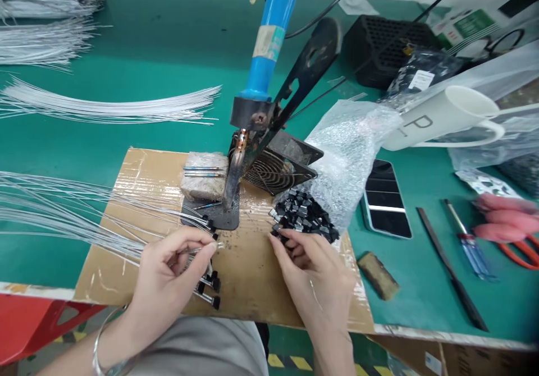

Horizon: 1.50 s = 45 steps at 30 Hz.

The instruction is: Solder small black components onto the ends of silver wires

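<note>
My left hand [179, 278], a bracelet at its wrist, pinches the end of a thin white wire between thumb and forefinger. Beside and under it lie several white wires [122, 244] with black connectors [215, 282] on their ends. My right hand [314, 278] is closed in a pinch at the near edge of a pile of small black parts [303, 214]; what its fingertips hold is too small to make out. Both hands are over a cardboard sheet [248, 275]. A blue-handled soldering iron [269, 39] stands in a black holder between and beyond the hands.
Behind the hands are a wrapped block [205, 177] and a black fan [273, 168]. To the right lie bubble wrap [349, 140], a phone [386, 199], a mug [446, 119], a brown block [378, 275], a dark blade [452, 269] and a screwdriver [471, 247]. Wire bundles [113, 106] lie left.
</note>
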Tool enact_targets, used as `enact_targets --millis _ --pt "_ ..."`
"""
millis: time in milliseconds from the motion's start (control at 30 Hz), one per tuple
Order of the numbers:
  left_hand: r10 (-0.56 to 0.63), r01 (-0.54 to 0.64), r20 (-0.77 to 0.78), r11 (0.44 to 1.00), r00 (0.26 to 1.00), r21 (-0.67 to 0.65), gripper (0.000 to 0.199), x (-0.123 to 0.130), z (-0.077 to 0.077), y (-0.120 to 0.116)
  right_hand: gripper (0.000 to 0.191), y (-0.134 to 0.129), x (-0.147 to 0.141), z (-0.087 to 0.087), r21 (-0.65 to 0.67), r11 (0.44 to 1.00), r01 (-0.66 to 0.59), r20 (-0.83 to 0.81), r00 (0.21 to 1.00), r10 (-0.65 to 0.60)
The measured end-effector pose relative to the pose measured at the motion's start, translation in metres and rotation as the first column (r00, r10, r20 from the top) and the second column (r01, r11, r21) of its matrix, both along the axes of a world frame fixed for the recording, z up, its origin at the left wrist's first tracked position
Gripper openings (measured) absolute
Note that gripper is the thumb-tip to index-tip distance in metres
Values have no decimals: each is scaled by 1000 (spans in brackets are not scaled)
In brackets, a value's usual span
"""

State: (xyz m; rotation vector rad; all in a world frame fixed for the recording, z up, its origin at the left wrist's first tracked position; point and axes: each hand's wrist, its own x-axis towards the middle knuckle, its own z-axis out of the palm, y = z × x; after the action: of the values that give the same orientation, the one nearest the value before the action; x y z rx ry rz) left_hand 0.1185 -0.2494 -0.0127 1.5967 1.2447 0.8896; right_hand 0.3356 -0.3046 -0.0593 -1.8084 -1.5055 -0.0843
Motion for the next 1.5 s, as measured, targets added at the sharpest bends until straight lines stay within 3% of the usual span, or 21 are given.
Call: enact_targets --millis 167,367,433,500,600,700,767,900,1000,1333,1500 --pt "1 -1 5 1000 1000 16 11 -1 -4 -1 7 2 -2 -3 17 996 -89 179 980 84" --pt "19 -19 15 1000 1000 -1 10 -1 -1 -2 6 0 -8 -4 -8 999 -35 183 982 36" --pt "33 -33 6 999 999 -3 10 -1 0 -1 5 -2 -15 -4 -8 1000 -12 63 998 13" --pt "42 -42 -15 999 999 -9 11 -1 -1 -1 7 -5 -25 -1 -31 999 15 -210 977 -21" --pt "53 -54 -34 998 998 -34 12 -2 -5 -3 6 -7 -42 10 -64 998 -6 -622 782 -35" --pt "41 -42 -16 997 999 -58 13 -4 -9 -5 6 -5 -56 23 -68 994 -88 -790 614 0" --pt "27 -27 -7 997 1000 -69 13 -4 -8 -6 10 -3 -61 29 -65 985 -159 -822 569 38" --pt "9 -10 -8 997 1000 -76 14 -3 -2 -2 29 -3 -60 30 21 940 -340 -751 615 239" --pt "-10 7 -33 996 999 -85 17 -2 3 0 37 -4 -58 27 53 917 -396 -726 615 307" --pt "-54 50 -36 994 998 -101 18 -1 2 0 29 0 -59 27 25 933 -359 -742 619 258" --pt "-48 45 -22 991 999 -128 20 -4 -3 -2 10 -1 -63 26 15 969 -245 -888 442 126"
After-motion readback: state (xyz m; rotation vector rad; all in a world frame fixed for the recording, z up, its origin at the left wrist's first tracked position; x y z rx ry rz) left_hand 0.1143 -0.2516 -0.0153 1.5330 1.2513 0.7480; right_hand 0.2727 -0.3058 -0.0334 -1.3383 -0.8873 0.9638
